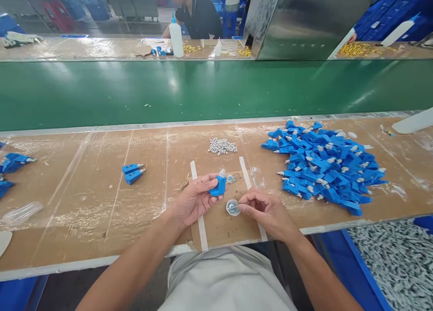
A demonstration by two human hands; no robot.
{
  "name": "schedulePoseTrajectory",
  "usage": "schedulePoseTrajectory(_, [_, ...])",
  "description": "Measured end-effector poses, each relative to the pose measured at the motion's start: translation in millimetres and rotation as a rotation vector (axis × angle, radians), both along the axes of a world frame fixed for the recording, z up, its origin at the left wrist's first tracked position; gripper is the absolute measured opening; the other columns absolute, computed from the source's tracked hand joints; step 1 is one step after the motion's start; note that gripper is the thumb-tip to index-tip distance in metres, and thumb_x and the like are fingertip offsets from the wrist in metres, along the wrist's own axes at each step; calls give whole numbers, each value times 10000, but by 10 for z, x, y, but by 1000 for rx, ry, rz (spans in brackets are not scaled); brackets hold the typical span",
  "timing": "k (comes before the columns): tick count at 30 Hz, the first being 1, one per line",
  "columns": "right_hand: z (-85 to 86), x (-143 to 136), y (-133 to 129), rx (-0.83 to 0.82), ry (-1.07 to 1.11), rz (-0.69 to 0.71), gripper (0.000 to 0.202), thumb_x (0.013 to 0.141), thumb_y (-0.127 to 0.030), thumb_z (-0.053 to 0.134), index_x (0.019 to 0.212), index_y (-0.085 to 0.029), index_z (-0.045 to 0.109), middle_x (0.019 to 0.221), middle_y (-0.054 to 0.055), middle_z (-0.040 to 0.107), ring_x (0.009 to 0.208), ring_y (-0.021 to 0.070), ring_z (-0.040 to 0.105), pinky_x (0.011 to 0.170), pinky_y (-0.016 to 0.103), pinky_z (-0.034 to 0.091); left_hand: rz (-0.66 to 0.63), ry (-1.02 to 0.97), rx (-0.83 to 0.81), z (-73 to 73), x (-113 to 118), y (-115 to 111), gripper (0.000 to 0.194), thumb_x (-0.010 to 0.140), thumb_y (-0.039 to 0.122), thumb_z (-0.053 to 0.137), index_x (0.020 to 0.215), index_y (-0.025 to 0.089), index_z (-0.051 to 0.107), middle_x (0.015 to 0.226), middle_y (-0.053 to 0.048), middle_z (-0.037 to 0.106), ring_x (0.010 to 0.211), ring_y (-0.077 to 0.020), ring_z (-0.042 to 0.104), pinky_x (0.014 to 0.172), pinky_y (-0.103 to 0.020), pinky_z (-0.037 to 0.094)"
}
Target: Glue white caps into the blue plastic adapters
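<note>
My left hand point(199, 198) grips a blue plastic part point(218, 185) with a whitish tip pointing up. Pinched in my right hand point(262, 208) is a thin pale stick point(236, 206), its end over or in a small round clear dish point(232, 208). Just beyond the dish lies another small clear piece point(230, 179). A little pile of small grey-white pieces point(222, 146) sits farther back. Two similar blue parts point(134, 173) rest to the left, and a large heap of blue parts point(324, 166) is to the right.
White tape strips point(202, 230) flank the cardboard in front of me. A green conveyor belt point(135, 92) runs behind the table. Across it a person point(203, 13) sits near a white bottle point(176, 38). Below right stands a blue bin point(367, 275) of small grey pieces.
</note>
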State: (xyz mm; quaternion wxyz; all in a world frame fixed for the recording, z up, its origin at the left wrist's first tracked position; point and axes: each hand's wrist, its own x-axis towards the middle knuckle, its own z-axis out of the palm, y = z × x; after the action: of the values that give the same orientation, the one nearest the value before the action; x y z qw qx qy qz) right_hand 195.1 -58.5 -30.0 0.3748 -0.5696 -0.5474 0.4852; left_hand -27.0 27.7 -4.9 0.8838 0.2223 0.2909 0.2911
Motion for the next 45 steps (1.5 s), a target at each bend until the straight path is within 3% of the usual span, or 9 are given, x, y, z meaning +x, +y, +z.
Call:
schedulePoseTrajectory(8, [103, -73, -1, 227, -221, 63, 131, 954, -307, 676, 891, -227, 758, 776, 7, 573, 642, 149, 475, 599, 299, 367, 15, 12, -40, -20, 8, 6, 176, 886, 148, 665, 1046, 90, 711, 855, -66, 661, 667, -102, 678, 576, -123, 548])
schedulePoseTrajectory(11, [131, -121, -3, 366, -302, 127, 137, 995, -240, 606, 964, -222, 738, 834, 22, 577, 724, 160, 538, 657, 301, 402, 23, 20, -48, -7, 11, 1, 187, 879, 139, 668, 1053, 88, 712, 860, -68, 670, 654, -97, 674, 567, -119, 547])
schedulePoseTrajectory(14, [154, -142, -9, 403, -349, 158, 141, 1015, -222, 566, 954, -210, 693, 856, 25, 580, 762, 164, 549, 696, 308, 408, 48, 27, -41, 18, 14, -21, 153, 871, 156, 689, 1003, 84, 715, 845, -70, 677, 650, -94, 672, 558, -114, 546])
schedulePoseTrajectory(20, [143, -77, -35, 303, -319, 39, 200, 1019, -292, 570, 845, -203, 615, 787, -2, 545, 695, 147, 497, 636, 291, 371, 104, 20, -47, 71, 35, -132, 133, 880, 202, 703, 904, 71, 708, 792, -72, 672, 639, -89, 659, 511, -97, 519])
schedulePoseTrajectory(24, [133, -20, -13, 246, -180, -83, 213, 1019, -342, 568, 859, -207, 607, 777, -11, 551, 674, 137, 501, 619, 275, 383, 135, -2, -117, 58, 86, -228, 122, 889, 192, 697, 884, 70, 703, 751, -53, 654, 637, -95, 672, 527, -101, 535])
schedulePoseTrajectory(29, [305, -45, 59, 312, 33, -252, 185, 1005, -337, 597, 874, -208, 618, 777, -4, 605, 610, 124, 515, 552, 261, 403, 131, -15, -171, 17, 177, -312, 121, 896, 180, 687, 844, 71, 680, 757, -55, 661, 620, -95, 678, 536, -109, 541])
schedulePoseTrajectory(35, [499, -214, 160, 526, 9, -262, 90, 999, -206, 598, 913, -214, 623, 855, 10, 642, 704, 139, 595, 635, 284, 470, 96, -53, -154, 3, 236, -335, 156, 910, 220, 688, 853, 76, 669, 738, -39, 637, 621, -93, 673, 530, -107, 529])
schedulePoseTrajectory(40, [488, -279, 221, 652, -113, -183, 113, 975, -109, 590, 949, -217, 612, 834, 4, 622, 808, 168, 631, 717, 320, 493, 81, -91, -126, -21, 233, -325, 168, 922, 234, 681, 882, 71, 680, 748, -30, 626, 631, -83, 666, 548, -104, 528])
schedulePoseTrajectory(45, [462, -276, 225, 633, -159, -174, 115, 980, -121, 579, 949, -229, 604, 845, 21, 630, 823, 189, 633, 719, 343, 496, 84, -90, -125, -44, 226, -319, 189, 923, 247, 685, 858, 70, 685, 743, -33, 631, 620, -77, 659, 553, -107, 526])
